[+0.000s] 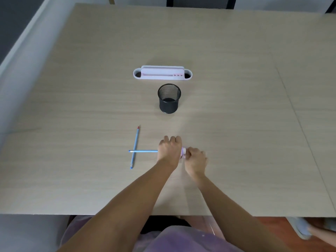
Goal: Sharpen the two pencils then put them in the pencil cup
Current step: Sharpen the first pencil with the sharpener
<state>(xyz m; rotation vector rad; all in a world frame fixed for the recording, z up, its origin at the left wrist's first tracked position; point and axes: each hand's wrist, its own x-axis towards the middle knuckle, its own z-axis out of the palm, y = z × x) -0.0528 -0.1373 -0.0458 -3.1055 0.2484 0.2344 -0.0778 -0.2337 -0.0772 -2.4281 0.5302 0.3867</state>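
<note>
On a pale wood-grain table (pixel 227 51), the left hand (pixel 169 150) is curled into a fist around a blue pencil (pixel 143 151) that lies level, its free end pointing toward 9 o'clock. The right hand (pixel 196 160) sits just at 3 o'clock of the left, fingers closed on a small pink-and-white pencil sharpener (pixel 183 152) that shows only between the two hands. The pencil's other end is hidden under the left fist, so whether its tip is inside the sharpener cannot be seen.

A second blue pencil (pixel 135 147) lies on the table at 9 o'clock of the left hand, running nearly from 6 to 12 o'clock with its red-tipped point at the far end. The held pencil crosses over it near its free end, making a cross shape.

The black mesh pencil cup (pixel 169 99) stands upright at 12 o'clock of the hands, well apart from them, and nothing shows inside it. Beyond it, again toward 12 o'clock, sits a white and pale pink desk organizer (pixel 162 73) with a round opening at each end.
</note>
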